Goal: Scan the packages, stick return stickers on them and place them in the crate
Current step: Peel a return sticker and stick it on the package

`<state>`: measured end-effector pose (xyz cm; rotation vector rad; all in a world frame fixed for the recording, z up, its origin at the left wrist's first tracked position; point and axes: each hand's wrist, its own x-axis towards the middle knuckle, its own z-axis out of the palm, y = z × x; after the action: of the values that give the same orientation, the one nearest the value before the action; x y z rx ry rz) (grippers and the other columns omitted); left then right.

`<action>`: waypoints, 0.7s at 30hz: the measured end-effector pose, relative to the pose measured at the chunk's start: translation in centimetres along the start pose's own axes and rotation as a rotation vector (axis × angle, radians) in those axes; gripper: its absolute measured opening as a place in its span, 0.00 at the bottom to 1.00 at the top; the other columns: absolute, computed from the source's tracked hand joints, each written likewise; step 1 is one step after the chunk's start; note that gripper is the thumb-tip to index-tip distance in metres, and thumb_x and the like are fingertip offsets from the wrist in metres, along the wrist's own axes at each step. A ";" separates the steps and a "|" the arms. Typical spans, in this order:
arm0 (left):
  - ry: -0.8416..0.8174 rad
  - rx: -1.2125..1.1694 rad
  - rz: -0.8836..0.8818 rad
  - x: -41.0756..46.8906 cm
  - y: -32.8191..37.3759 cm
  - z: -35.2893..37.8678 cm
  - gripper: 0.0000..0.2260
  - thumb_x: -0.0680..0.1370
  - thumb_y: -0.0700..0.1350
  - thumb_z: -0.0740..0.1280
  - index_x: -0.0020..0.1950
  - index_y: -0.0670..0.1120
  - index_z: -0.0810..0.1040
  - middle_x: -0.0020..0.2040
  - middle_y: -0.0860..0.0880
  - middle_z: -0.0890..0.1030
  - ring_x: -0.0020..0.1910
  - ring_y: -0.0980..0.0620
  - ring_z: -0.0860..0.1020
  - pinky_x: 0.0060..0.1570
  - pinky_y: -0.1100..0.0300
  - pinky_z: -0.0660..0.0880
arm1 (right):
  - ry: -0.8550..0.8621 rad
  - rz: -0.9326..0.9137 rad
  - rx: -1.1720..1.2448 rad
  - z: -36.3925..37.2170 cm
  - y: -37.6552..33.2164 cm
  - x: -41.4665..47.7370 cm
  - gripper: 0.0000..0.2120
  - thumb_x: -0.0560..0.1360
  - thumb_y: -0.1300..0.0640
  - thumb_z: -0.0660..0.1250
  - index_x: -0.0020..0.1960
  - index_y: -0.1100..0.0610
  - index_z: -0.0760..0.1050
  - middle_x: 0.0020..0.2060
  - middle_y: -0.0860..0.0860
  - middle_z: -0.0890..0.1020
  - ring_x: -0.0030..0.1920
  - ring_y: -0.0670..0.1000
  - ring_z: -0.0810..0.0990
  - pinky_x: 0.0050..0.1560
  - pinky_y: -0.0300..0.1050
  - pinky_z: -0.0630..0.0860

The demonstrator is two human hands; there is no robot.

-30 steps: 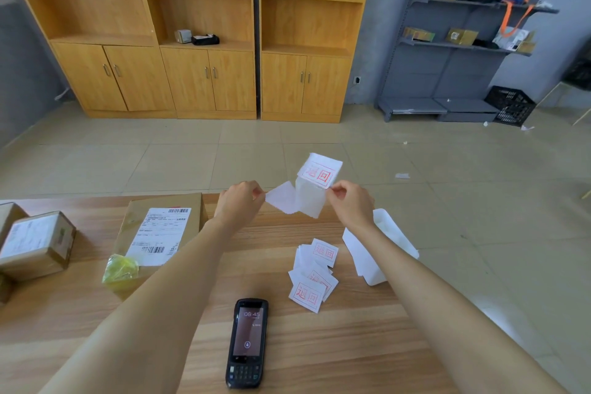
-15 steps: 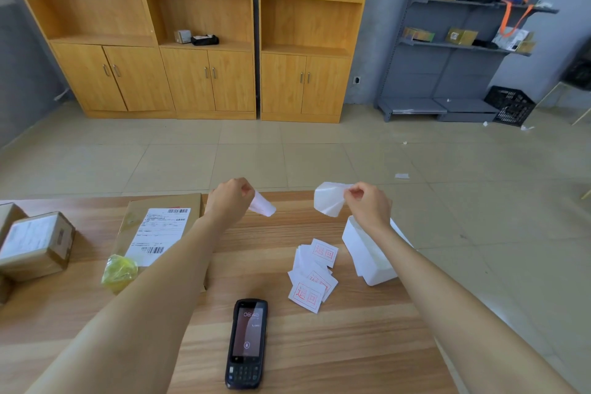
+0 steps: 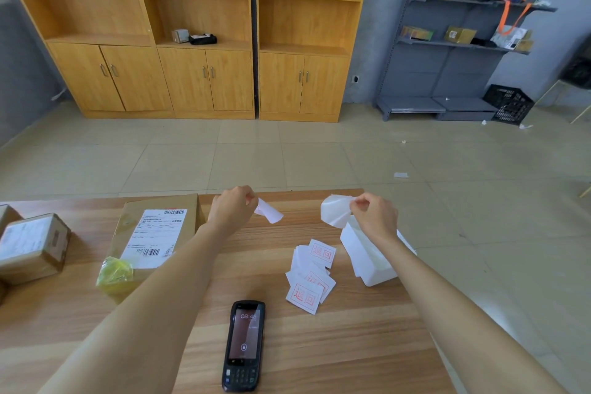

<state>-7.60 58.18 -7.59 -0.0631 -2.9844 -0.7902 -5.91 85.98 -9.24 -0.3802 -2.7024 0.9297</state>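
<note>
A small white slip (image 3: 271, 214) is pinched between the fingers of the left hand (image 3: 235, 211), which is held over the far edge of the table (image 3: 319, 361). A curled white sheet (image 3: 334, 211) is pinched by the right hand (image 3: 375, 217), to the right of the left-hand grip and well apart from it. The two papers are not touching (which is sticker and which is backing cannot be told, as no print shows on either). Below and between the two grips, a loose pile of red-printed stickers (image 3: 311, 278) lies on the table. A white bundle (image 3: 367, 265) is seen just beneath the right hand. Just left of the left hand a package (image 3: 156, 233) lies flat, label up, with yellow-green wrap at its near corner. A smaller box (image 3: 32, 246) sits further left. The scanner (image 3: 244, 345) lies nearer the person than both grips, screen lit. A black crate (image 3: 508, 104) stands on the floor far beyond the right hand.
</note>
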 end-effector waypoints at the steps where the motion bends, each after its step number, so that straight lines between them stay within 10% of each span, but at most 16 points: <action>1: -0.003 0.012 0.002 0.0 0.0 0.1 0.11 0.79 0.43 0.59 0.54 0.42 0.79 0.50 0.45 0.82 0.51 0.44 0.78 0.52 0.54 0.71 | -0.006 0.001 -0.008 0.1 0.5 -0.1 0.08 0.75 0.54 0.65 0.47 0.57 0.80 0.46 0.49 0.84 0.52 0.53 0.79 0.60 0.49 0.68; 21: -0.113 0.062 -0.035 -1.1 0.0 2.6 0.12 0.78 0.42 0.57 0.51 0.41 0.79 0.50 0.45 0.82 0.50 0.44 0.79 0.52 0.52 0.74 | -0.344 0.170 -0.316 4.3 8.9 -7.5 0.18 0.77 0.51 0.59 0.30 0.54 0.67 0.32 0.52 0.78 0.43 0.55 0.80 0.40 0.43 0.69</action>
<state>-6.59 59.41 -9.88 -0.0548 -3.1224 -0.7199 1.18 87.95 -19.28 -0.5653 -3.1877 0.6547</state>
